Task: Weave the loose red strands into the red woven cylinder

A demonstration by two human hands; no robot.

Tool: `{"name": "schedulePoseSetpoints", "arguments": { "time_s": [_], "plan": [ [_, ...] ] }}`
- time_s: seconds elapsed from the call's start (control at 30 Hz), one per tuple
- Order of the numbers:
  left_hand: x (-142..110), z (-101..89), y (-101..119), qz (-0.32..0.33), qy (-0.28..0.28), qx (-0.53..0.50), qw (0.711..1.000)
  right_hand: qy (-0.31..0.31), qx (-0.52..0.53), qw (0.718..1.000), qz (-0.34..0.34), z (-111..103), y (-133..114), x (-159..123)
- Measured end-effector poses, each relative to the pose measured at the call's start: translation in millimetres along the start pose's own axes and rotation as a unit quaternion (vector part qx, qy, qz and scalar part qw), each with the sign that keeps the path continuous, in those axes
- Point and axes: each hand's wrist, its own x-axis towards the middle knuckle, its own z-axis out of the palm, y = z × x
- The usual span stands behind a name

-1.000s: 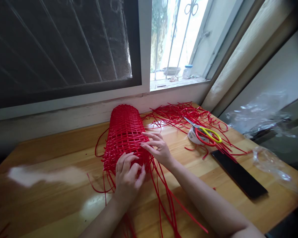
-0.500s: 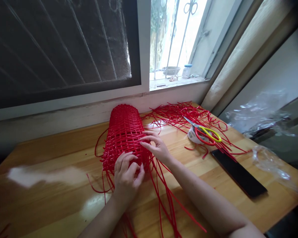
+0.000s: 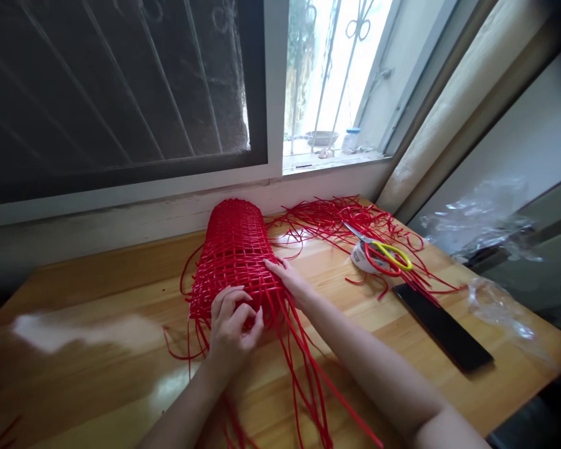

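A red woven basket [image 3: 231, 252] of plastic strands lies on its side on the wooden table, its open near end towards me. Long loose strands [image 3: 308, 386] trail from that end towards me. My left hand [image 3: 236, 321] is curled at the near rim, fingers bent over the weave and the thumb apart from the fingertips. Against the right side of the basket, my right hand [image 3: 288, 280] is wrapped round the weave near the rim, above the loose strands. Part of its fingers is hidden.
A pile of red strands [image 3: 327, 215] lies at the back right. Scissors [image 3: 388, 254] with red and yellow handles rest on a white roll [image 3: 364, 259]. Nearby are a black phone [image 3: 442, 327] and clear plastic wrap [image 3: 500, 308]. A window [image 3: 331, 81] stands behind the table.
My right hand has come down from over the weave onto the basket's right side. My left hand stays at the near rim. The view has shifted slightly.
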Motion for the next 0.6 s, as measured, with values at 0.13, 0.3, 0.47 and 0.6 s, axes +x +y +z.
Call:
{"name": "schedulePoseSetpoints", "arguments": {
  "time_s": [0.13, 0.3, 0.47, 0.6],
  "plan": [
    [7, -14.7, -21, 0.024, -0.066, -0.015, 0.997, 0.097, 0.024, 0.993, -0.068, 4, 17, -11],
    [29, -45.1, -65, 0.052, -0.187, -0.009, 0.981, 0.173, 0.044, 0.979, -0.101, 13, 48, -64],
    [35, -77.9, -96, 0.055, -0.217, 0.006, 0.975, 0.05, -0.06, 0.997, 0.008, 2, 52, -119],
    [26, -88.5, -90, 0.011, -0.257, -0.002, 0.966, 0.174, -0.204, 0.938, -0.218, -52, -8, -91]
  ]
}}
